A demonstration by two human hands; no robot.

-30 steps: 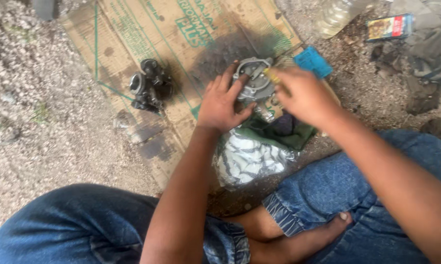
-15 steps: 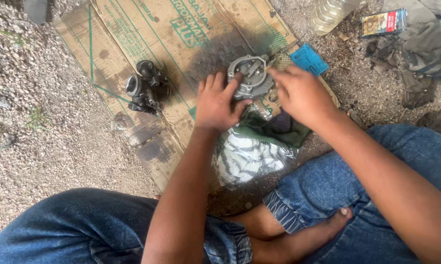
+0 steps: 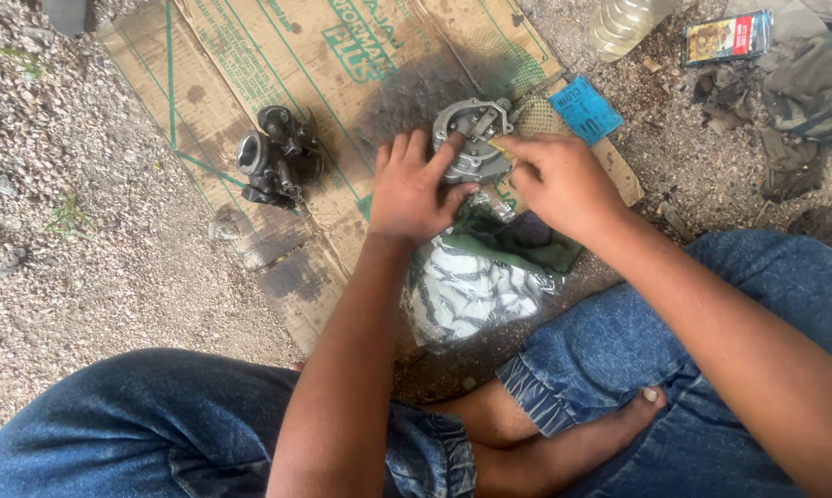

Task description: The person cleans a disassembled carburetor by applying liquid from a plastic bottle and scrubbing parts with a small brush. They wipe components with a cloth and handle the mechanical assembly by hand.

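Soft, even daylight; sharp focus, faint shadows.

Grey metal cover (image 3: 471,138), blue packet (image 3: 585,109), green-and-white striped cloth (image 3: 476,281), brown cardboard (image 3: 342,65) printed green.

The person sits cross-legged on the ground, knees spread wide in blue jeans, one bare foot tucked in near the right thigh. Both bare forearms reach away from the body and converge toward the far middle. The left hand (image 3: 414,189) lies palm down, fingers spread and stretched forward, thumb angled out to the right. The right hand (image 3: 561,183) comes in from the near right, wrist bent, knuckles up, fingers curled with thumb and forefinger pinched together at its left tip. The two hands sit just beside each other, nearly touching.
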